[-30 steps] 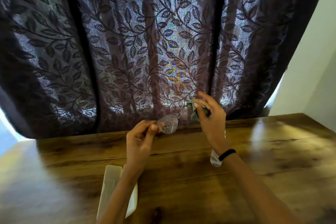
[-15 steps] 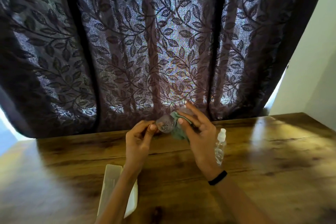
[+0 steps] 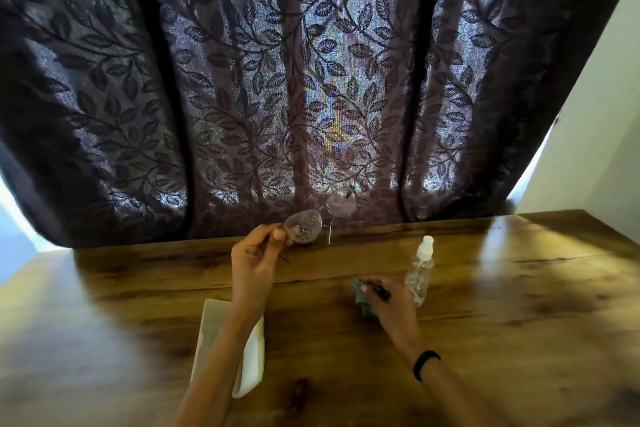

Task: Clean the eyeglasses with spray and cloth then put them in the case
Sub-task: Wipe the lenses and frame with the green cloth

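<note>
My left hand [image 3: 255, 255] holds the thin-framed eyeglasses [image 3: 320, 217] up above the table's far edge, pinching them at the left lens. My right hand [image 3: 389, 303] is down on the wooden table [image 3: 519, 305], its fingers on the green cloth [image 3: 363, 302], which lies crumpled under them. A clear spray bottle [image 3: 420, 270] with a white top stands just right of that hand. The white case [image 3: 221, 347] lies open on the table near me, partly hidden under my left forearm.
A dark leaf-patterned curtain [image 3: 242, 97] hangs along the table's far edge. A pale wall [image 3: 595, 114] rises at the right. A black band [image 3: 426, 364] is on my right wrist.
My right hand left the glasses and came down to the table with the green cloth. The left hand kept the glasses raised. The spray bottle is now fully in sight.
</note>
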